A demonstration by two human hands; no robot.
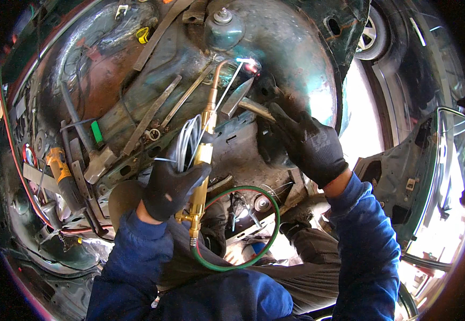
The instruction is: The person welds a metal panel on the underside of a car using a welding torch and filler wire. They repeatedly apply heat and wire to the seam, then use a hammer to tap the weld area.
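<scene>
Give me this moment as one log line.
left hand: grips torch, wire | right hand: grips hammer | torch tip: by glowing spot on metal panel | power tool: at left

Pale print on the right hand, on its black glove, too blurred to read

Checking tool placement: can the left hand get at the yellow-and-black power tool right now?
Probably not: the left hand is occupied with the brass torch and coiled wire, though the power tool lies on its side.
</scene>
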